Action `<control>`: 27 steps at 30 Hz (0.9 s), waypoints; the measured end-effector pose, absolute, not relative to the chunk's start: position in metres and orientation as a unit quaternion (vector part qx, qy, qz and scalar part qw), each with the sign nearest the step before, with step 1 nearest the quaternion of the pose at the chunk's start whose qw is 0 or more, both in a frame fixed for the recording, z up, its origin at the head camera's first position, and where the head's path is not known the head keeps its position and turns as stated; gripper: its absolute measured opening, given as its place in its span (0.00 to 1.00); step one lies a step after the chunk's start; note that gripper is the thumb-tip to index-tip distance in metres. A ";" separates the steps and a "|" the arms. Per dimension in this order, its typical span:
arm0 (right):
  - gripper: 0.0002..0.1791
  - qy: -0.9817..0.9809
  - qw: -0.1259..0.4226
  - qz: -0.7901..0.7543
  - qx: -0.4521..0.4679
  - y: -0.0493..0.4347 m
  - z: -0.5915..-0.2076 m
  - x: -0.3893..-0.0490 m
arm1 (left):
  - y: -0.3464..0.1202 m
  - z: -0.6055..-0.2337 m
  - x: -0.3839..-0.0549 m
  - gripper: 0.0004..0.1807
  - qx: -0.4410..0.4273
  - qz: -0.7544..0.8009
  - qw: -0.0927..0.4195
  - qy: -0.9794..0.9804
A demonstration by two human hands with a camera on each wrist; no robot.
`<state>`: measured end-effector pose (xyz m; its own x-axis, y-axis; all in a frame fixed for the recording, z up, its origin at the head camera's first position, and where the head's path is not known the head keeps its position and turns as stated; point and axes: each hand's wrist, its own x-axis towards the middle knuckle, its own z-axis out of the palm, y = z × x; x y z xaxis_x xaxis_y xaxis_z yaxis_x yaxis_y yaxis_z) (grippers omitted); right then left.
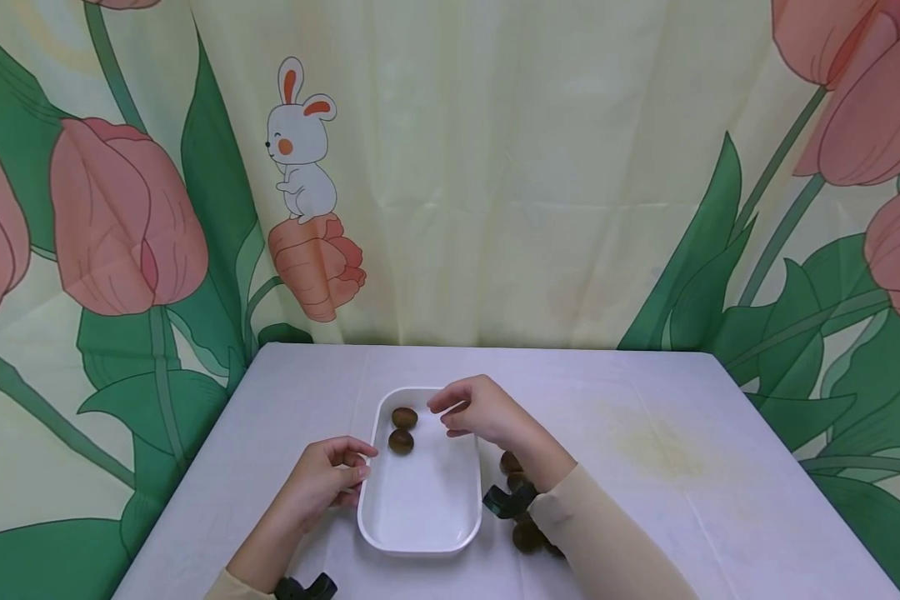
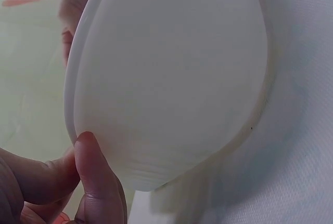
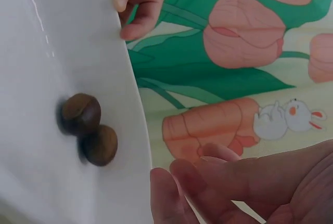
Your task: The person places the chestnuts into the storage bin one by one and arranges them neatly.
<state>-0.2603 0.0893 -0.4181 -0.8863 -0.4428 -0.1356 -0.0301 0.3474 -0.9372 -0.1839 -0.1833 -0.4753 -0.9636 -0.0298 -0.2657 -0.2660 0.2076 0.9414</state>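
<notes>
A white rectangular tray point(image 1: 420, 517) lies on the table with two brown chestnuts point(image 1: 401, 442) against its left side, toward the far end. In the right wrist view the two chestnuts point(image 3: 100, 145) touch each other. My left hand point(image 1: 335, 475) holds the tray's left edge, its thumb point(image 2: 96, 177) on the outer wall and a finger at the rim. Over the far right corner of the tray hovers my right hand point(image 1: 487, 412), fingers loosely bent and nothing visible between them.
Several more chestnuts point(image 1: 527, 537) lie on the white tablecloth point(image 1: 645, 517) right of the tray, partly hidden under the right forearm. A curtain point(image 1: 495, 167) printed with tulips and a rabbit hangs behind the table's far edge.
</notes>
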 end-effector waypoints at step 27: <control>0.17 0.838 0.139 -0.521 -0.083 0.176 -0.430 -0.248 | -0.185 -0.480 -0.187 0.14 -0.104 0.618 0.096 0.773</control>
